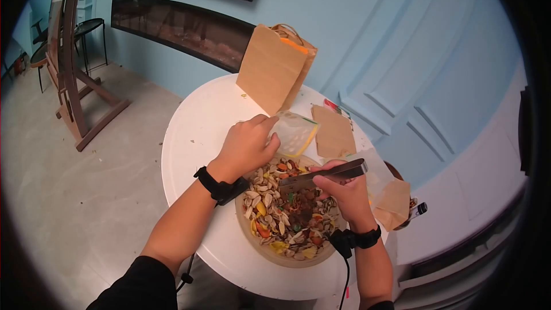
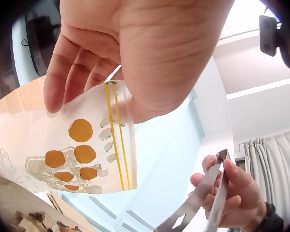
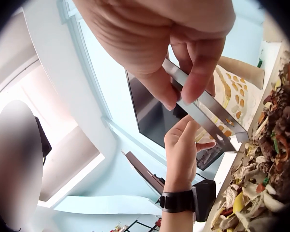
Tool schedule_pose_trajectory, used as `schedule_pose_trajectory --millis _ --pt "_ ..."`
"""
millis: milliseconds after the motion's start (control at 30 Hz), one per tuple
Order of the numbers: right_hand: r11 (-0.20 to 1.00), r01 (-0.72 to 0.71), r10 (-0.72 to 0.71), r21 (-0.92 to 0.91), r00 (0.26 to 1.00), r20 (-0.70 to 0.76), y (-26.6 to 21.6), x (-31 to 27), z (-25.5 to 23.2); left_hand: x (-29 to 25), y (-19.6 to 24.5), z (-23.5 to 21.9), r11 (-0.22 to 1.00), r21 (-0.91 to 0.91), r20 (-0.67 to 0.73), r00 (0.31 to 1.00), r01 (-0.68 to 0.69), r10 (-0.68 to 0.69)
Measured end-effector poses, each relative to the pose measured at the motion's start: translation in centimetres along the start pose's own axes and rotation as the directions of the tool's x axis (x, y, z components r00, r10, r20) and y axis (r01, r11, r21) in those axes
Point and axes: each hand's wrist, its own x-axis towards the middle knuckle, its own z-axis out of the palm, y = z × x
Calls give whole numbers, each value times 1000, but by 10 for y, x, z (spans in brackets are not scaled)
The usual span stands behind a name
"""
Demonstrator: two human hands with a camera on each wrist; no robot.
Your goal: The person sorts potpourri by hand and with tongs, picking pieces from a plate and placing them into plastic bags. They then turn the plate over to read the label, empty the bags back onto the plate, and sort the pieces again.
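Note:
My left hand holds a clear zip bag near its top, with fingers and thumb at the edge beside the yellow seal strip. The bag has orange round spots on it and overlaps the far rim of a wide bowl. In my right hand are metal tongs, pinched between thumb and fingers. Their arms stand slightly apart, with the tips low over the dried mix in the bowl. That mix has pale flakes, yellow and orange pieces, and a dark brown clump in the middle.
A brown paper bag with handles stands at the back of the round white table. Flat brown packets lie to the right. Another brown paper piece is at the right edge. A wooden easel stands on the floor at left.

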Motion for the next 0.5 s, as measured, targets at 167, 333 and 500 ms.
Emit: schedule_pose_trajectory --millis 167,333,500 --pt "994 40 -25 -103 990 142 8 0 3 0 0 1 1000 0 6 1000 -7 7" --pt "997 67 -55 -40 970 235 18 5 20 -1 -1 1 1000 -4 -4 1000 -8 8" --pt "998 -13 24 -63 986 167 20 6 24 -1 0 1 1000 -11 -6 1000 0 0"
